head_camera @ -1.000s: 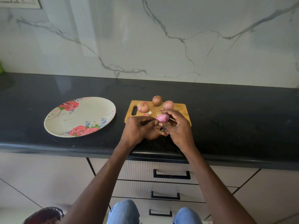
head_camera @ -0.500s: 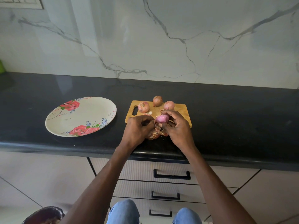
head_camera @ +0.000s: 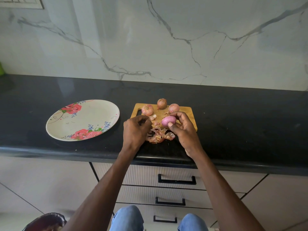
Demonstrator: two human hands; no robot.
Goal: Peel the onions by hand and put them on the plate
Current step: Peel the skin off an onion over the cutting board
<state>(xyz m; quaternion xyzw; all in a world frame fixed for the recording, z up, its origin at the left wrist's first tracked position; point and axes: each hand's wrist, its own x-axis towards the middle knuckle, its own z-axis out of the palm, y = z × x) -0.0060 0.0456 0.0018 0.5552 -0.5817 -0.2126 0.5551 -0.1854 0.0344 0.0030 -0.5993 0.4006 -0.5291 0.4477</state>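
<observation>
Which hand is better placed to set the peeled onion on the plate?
Right hand: it already grips the peeled purple onion. The left hand, though nearer the floral plate, would need a handover.

A rectangular wooden cutting board lies on the glossy black stone countertop. Three round unpeeled onions in papery brown-pink skin stand along its far edge: left, middle and right. The right hand grips a peeled, glossy purple onion above the near part of the board, thumb and fingers curled round it. The left hand is beside it, fingers curled; whether it holds anything cannot be told. A pile of loose brown-pink onion skins lies between the hands at the near edge of the board. An oval white plate with a red rose pattern rests on the countertop, left of the board. Behind stands a white marble wall with grey veins.
</observation>
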